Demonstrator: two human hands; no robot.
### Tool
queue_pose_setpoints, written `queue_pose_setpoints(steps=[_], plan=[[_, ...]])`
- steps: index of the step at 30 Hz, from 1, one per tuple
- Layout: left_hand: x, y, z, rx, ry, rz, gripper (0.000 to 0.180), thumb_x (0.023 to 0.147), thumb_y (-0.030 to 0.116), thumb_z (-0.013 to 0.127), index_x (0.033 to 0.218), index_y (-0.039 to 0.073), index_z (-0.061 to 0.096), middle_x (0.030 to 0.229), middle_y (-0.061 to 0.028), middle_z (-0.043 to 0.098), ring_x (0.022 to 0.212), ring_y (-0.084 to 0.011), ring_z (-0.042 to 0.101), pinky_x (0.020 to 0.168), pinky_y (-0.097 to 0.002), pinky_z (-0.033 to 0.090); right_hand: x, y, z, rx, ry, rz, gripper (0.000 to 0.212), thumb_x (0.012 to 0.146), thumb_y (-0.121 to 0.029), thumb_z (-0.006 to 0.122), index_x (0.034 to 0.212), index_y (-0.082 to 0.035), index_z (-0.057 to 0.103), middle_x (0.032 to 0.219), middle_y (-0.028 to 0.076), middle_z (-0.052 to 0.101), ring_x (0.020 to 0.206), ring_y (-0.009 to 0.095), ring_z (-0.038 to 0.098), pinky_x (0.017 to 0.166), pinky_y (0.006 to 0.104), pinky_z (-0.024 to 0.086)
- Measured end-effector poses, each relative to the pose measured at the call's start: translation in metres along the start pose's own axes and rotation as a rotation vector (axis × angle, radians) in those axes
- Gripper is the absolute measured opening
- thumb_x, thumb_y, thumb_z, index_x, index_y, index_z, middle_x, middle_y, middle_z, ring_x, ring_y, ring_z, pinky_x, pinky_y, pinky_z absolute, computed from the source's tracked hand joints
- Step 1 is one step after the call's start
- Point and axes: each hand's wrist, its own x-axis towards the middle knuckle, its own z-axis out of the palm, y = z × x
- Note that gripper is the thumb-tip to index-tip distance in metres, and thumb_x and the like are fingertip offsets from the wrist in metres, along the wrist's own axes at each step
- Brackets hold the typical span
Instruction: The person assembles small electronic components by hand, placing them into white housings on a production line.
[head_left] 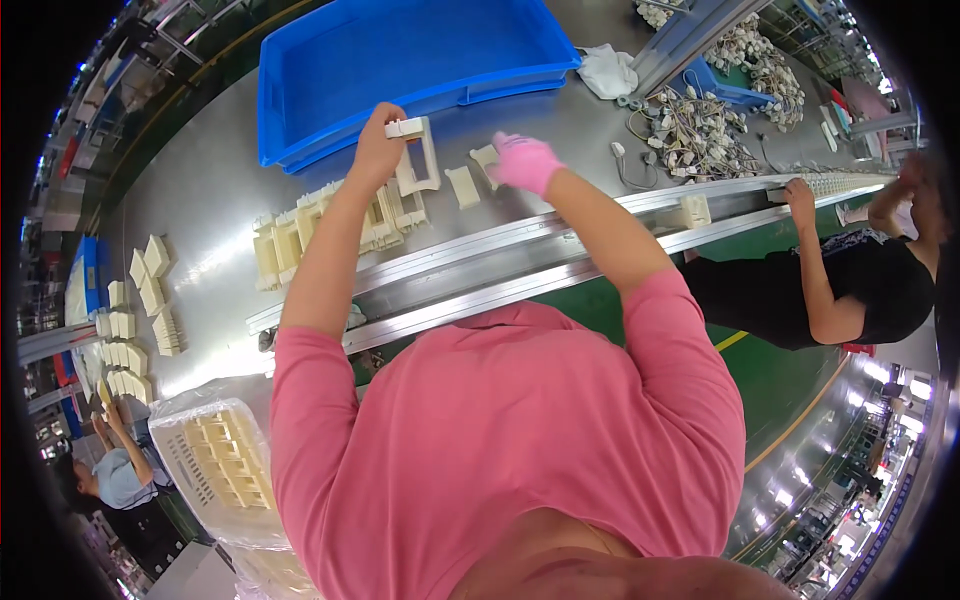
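My bare left hand (380,148) is closed on the upper left part of a cream plastic frame (431,155), held upright above the metal bench. To its right, my right hand (527,163), in a pink glove, has its fingers at the edge of a small flat cream plastic piece (484,160) and seems to pinch it; the glove is slightly blurred. A similar cream piece (462,187) lies on the bench between the hands. Below my left hand stands a row of cream plastic housings (290,245), partly covered by my forearm.
A large blue tray (420,60) sits beyond my hands. Piled cables with white connectors (700,135) lie at right. A metal rail conveyor (560,245) runs along the near edge, with a co-worker (850,290) beside it. More cream parts (150,280) and a wrapped crate (215,460) are at left.
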Motion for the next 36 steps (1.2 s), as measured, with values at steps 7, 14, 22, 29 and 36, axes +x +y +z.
queue_pose_setpoints(steps=[7, 14, 22, 29, 36], plan=[[-0.041, 0.024, 0.014, -0.825, -0.012, -0.452, 0.022, 0.085, 0.018, 0.048, 0.101, 0.004, 0.049, 0.085, -0.0073, 0.057, 0.075, -0.0168, 0.056, 0.064, -0.0306, 0.046, 0.027, -0.009, 0.023, -0.080, -0.092, 0.094, 0.044, 0.074, -0.029, 0.058, 0.104, -0.001, 0.047, 0.095, 0.018, 0.060, 0.090, 0.032, 0.058, 0.077, 0.0414, 0.045], [-0.061, 0.024, 0.050, -0.598, 0.024, -0.415, 0.031, 0.086, 0.030, 0.047, 0.102, 0.004, 0.042, 0.096, -0.0090, 0.053, 0.078, -0.0168, 0.055, 0.064, -0.0309, 0.046, -0.059, -0.016, -0.060, 0.989, -0.229, -0.114, 0.027, 0.078, -0.027, 0.057, 0.083, -0.001, 0.055, 0.069, 0.011, 0.059, 0.062, 0.022, 0.056, 0.058, 0.0316, 0.045], [-0.078, 0.046, 0.074, -0.664, -0.039, -0.131, 0.038, 0.095, 0.037, 0.029, 0.122, 0.010, 0.034, 0.111, -0.0075, 0.047, 0.100, -0.0163, 0.050, 0.081, -0.0298, 0.045, -0.079, -0.049, -0.011, 0.561, 0.716, -0.373, 0.037, 0.079, -0.016, 0.057, 0.111, -0.003, 0.044, 0.072, 0.013, 0.057, 0.058, 0.030, 0.055, 0.054, 0.0334, 0.045], [-0.076, 0.043, 0.071, -0.775, -0.089, -0.114, 0.045, 0.094, 0.041, 0.028, 0.125, 0.008, 0.031, 0.117, -0.0082, 0.045, 0.106, -0.0175, 0.048, 0.089, -0.0312, 0.041, -0.085, -0.047, -0.022, 0.575, 0.717, -0.467, 0.043, 0.077, -0.011, 0.060, 0.115, -0.004, 0.040, 0.068, 0.010, 0.055, 0.058, 0.025, 0.056, 0.055, 0.0314, 0.044], [-0.085, 0.066, 0.064, -1.021, -0.176, -0.397, 0.033, 0.092, 0.031, 0.041, 0.115, 0.007, 0.040, 0.096, -0.0068, 0.053, 0.087, -0.0166, 0.056, 0.061, -0.0280, 0.050, -0.097, -0.040, -0.037, 0.766, 0.341, -0.490, 0.044, 0.077, -0.013, 0.057, 0.118, -0.005, 0.044, 0.093, 0.012, 0.057, 0.073, 0.024, 0.058, 0.067, 0.0313, 0.047]])
